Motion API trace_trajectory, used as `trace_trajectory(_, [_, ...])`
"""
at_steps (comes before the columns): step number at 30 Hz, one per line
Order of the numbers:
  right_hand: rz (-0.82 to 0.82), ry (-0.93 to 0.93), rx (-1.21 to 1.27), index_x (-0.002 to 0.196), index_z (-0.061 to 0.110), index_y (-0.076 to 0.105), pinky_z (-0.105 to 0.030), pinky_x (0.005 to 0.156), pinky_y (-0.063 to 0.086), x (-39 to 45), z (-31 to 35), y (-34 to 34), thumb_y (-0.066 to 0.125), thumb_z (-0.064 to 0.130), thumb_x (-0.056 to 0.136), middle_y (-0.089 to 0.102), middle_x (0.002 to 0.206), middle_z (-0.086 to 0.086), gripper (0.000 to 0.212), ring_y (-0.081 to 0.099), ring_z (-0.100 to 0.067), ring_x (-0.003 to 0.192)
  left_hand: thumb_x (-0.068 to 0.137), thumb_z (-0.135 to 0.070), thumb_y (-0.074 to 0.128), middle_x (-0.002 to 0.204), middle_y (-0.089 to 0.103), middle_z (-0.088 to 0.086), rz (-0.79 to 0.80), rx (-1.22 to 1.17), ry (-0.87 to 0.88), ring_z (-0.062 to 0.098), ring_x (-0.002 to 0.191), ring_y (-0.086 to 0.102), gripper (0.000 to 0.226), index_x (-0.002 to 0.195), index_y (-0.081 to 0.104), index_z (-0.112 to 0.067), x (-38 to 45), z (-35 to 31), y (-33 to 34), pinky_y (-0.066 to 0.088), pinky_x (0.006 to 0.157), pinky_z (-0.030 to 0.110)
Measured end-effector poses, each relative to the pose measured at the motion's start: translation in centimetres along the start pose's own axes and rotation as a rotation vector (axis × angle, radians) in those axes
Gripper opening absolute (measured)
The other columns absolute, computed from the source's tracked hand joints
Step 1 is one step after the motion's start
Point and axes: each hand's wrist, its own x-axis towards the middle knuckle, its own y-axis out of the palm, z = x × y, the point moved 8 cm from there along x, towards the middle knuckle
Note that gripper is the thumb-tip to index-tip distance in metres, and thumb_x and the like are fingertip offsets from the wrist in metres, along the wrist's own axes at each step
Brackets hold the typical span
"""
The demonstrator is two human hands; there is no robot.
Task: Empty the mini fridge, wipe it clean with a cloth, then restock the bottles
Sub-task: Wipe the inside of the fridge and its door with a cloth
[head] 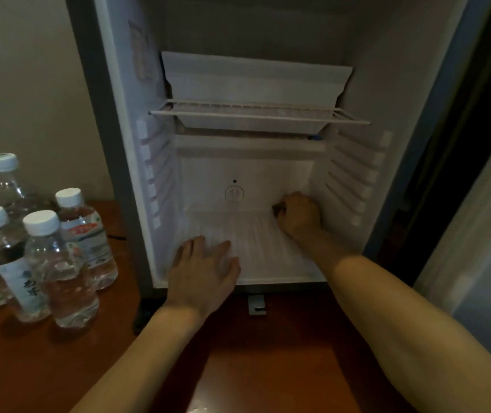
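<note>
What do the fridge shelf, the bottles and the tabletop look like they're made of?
Fridge shelf: thin parallel rods, probably white-coated metal wire. Bottles: clear, slightly crinkled walls with white screw caps, likely thin plastic. Tabletop: reddish-brown with a soft sheen, seemingly varnished wood or veneer.

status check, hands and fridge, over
Left hand flat on fridge floor. Right hand fisted at back, cloth not visible. Bottles out on table.
</note>
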Motion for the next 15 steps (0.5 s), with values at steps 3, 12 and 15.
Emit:
trace_trajectory(3, [0.029, 0.015, 0.013, 0.113, 0.012, 0.07, -0.035, 0.086, 0.049, -0.2, 0.1, -0.1, 0.052, 0.029, 0.095, 0.062, 0.118, -0.014, 0.03, 0.061, -0.033, 0.106, 0.101, -0.06, 0.034, 0.154, 0.032, 0.005, 0.016, 0.02, -0.011, 0.024, 0.143, 0.029, 0.055, 0.153, 0.034, -0.042, 0.0, 0.2, 0.3, 0.027, 0.117, 0.038])
trace_trajectory(12, [-0.019, -0.011, 0.138, 0.103, 0.023, 0.072, -0.031, 0.091, 0.05, -10.5, -0.6, -3.4, 0.053, 0.035, 0.097, 0.063, 0.117, -0.001, 0.024, 0.056, -0.022, 0.11, 0.101, -0.059, 0.03, 0.153, 0.034, 0.007, 0.075, 0.021, -0.021, 0.027, 0.139, 0.032, 0.057, 0.155, 0.033, -0.04, -0.4, 0.2, 0.4, 0.025, 0.117, 0.037])
trace_trajectory(15, [0.001, -0.005, 0.136, 0.114, 0.023, 0.069, -0.034, 0.1, 0.045, -13.5, -1.1, -3.9, 0.05, 0.03, 0.097, 0.056, 0.129, -0.001, 0.027, 0.049, -0.023, 0.119, 0.101, -0.059, 0.029, 0.152, 0.034, 0.009, 0.097, 0.019, -0.024, 0.028, 0.139, 0.031, 0.057, 0.155, 0.032, -0.041, -0.3, 0.2, 0.6, 0.026, 0.117, 0.038])
